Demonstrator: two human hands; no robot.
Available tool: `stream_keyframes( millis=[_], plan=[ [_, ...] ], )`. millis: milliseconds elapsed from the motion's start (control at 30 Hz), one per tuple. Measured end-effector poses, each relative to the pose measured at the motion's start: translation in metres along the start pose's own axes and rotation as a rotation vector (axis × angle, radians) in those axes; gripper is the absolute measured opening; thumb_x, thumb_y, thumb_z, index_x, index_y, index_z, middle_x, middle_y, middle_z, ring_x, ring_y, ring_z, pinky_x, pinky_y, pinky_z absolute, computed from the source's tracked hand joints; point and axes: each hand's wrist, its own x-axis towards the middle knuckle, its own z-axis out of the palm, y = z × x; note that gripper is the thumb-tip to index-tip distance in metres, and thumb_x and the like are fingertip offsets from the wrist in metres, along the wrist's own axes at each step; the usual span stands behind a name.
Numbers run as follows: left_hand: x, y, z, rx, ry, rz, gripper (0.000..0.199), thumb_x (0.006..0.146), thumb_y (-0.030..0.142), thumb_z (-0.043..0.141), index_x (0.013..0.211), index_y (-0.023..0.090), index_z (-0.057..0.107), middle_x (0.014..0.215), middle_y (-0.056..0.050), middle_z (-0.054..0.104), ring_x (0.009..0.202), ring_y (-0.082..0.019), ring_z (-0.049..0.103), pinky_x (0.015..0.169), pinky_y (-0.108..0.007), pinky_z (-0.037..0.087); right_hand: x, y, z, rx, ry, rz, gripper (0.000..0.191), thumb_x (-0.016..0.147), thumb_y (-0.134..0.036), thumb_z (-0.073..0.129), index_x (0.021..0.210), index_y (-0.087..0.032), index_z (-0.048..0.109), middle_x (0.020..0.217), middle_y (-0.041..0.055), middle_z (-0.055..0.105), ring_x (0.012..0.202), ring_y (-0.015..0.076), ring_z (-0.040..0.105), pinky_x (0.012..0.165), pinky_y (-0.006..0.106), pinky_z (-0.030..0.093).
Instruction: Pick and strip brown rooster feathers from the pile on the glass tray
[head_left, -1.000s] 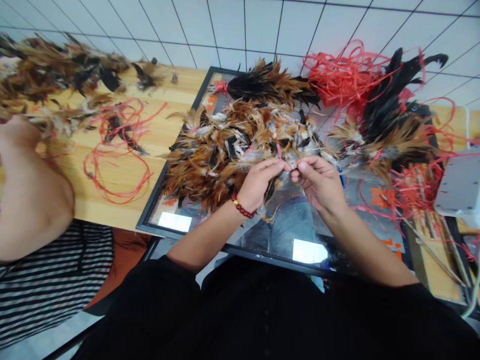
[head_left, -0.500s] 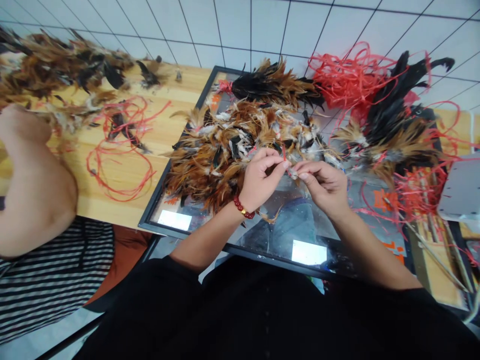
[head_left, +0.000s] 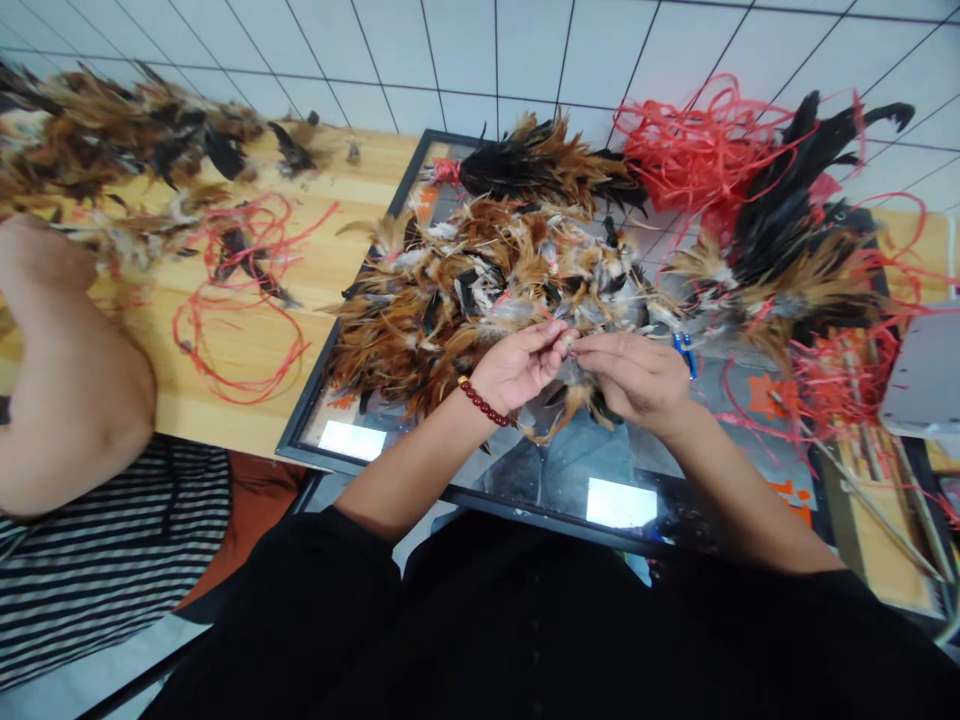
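Observation:
My left hand (head_left: 525, 368), with a red bead bracelet on the wrist, is closed in a pinch, fingertips meeting those of my right hand. My right hand (head_left: 637, 378) is also closed, back turned upward. Between and below the fingertips hangs a small feather bundle (head_left: 576, 402), brown and dark, its quill ends hidden in the grip. Which fingers grip the quills and which a tie is hard to see. Just beyond the hands spreads a pile of brown, white and black feathers (head_left: 450, 310) on a black-framed glass panel (head_left: 480, 495).
Blue-handled tool (head_left: 685, 352) lies beside my right hand. Tangled red strips (head_left: 705, 150) and tied dark feathers (head_left: 780, 220) are at the right. A tied feather bunch (head_left: 540, 170) lies at the back. A co-worker's arm (head_left: 71, 370) rests left, near red string (head_left: 240, 340).
My right hand has rolled over, back now up, and the small feather bundle now shows below it. My left hand has turned palm upward, its fingers curling. The surroundings stay put.

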Motion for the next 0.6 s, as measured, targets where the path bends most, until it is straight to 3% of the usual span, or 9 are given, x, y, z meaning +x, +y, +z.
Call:
stream_keyframes(
  millis=[100, 233, 400, 600],
  plan=[
    [0.003, -0.002, -0.005, 0.026, -0.042, -0.070, 0.019, 0.091, 0.007, 0.052, 0.078, 0.012, 0.065, 0.070, -0.002, 0.066, 0.053, -0.003, 0.057, 0.053, -0.014, 0.050, 0.000, 0.005, -0.003, -0.037, -0.063, -0.044, 0.009, 0.086, -0.029, 0.067, 0.092, -0.032, 0.073, 0.103, 0.0042, 0.077, 0.098, 0.0243, 0.072, 0.086, 0.046, 0.058],
    [0.002, -0.005, -0.006, 0.046, -0.105, -0.031, 0.016, 0.089, 0.010, 0.054, 0.077, 0.013, 0.063, 0.065, -0.001, 0.061, 0.051, -0.003, 0.053, 0.050, -0.016, 0.046, 0.004, -0.002, -0.001, -0.101, 0.075, 0.006, 0.007, 0.085, -0.029, 0.067, 0.088, -0.031, 0.074, 0.099, 0.0041, 0.075, 0.092, 0.0234, 0.069, 0.082, 0.044, 0.055],
    [-0.002, -0.006, -0.003, 0.089, -0.222, -0.003, 0.011, 0.085, 0.015, 0.063, 0.074, 0.014, 0.060, 0.060, 0.003, 0.053, 0.042, -0.001, 0.040, 0.036, -0.013, 0.025, 0.014, -0.016, -0.001, 0.016, 0.175, 0.178, 0.005, 0.087, -0.026, 0.066, 0.086, -0.027, 0.070, 0.086, 0.0044, 0.070, 0.082, 0.0200, 0.066, 0.076, 0.039, 0.053],
    [-0.004, -0.010, -0.001, 0.281, -0.137, 0.116, 0.010, 0.081, 0.020, 0.071, 0.079, 0.012, 0.065, 0.061, 0.002, 0.057, 0.043, -0.001, 0.042, 0.036, -0.014, 0.020, 0.017, -0.014, -0.005, 0.046, 0.134, 0.242, 0.011, 0.089, -0.033, 0.063, 0.080, -0.026, 0.067, 0.086, 0.0044, 0.069, 0.085, 0.0212, 0.065, 0.081, 0.040, 0.050]
  ],
)
